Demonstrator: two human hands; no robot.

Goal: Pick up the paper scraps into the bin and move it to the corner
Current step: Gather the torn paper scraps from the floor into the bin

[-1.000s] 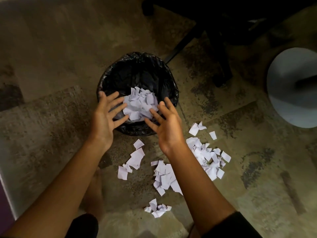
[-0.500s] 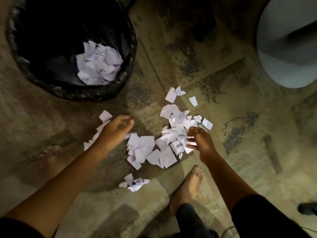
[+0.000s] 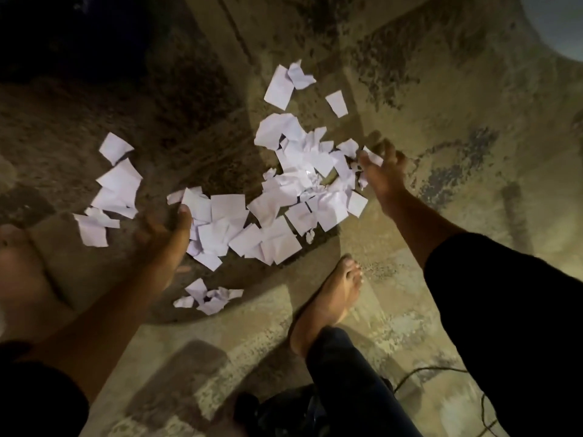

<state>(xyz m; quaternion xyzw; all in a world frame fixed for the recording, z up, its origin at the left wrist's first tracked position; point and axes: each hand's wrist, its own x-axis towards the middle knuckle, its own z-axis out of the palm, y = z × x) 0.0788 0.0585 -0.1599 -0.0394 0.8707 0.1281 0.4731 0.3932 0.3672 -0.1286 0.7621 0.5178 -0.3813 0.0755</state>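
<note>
The left hand (image 3: 164, 231) lay low on the carpet (image 3: 441, 152), fingers loosely spread and unclenched, its thumb touching the near edge of the main heap of paper scraps (image 3: 284, 197). The right hand (image 3: 383, 171) was at the heap's far right edge, fingers curled, pinching one small scrap (image 3: 373, 157) between thumb and fingertips. More scraps lay in a cluster to the left (image 3: 110, 193) and a small crumpled clump (image 3: 208, 296) lay nearer the person; none carried readable writing. A bare right foot (image 3: 328, 304) stood just beside the heap. Half a second before, the bin with its scraps filled the upper left; now only a dark shape (image 3: 63, 33) sat there, and both hands had closed in on the heap.
</note>
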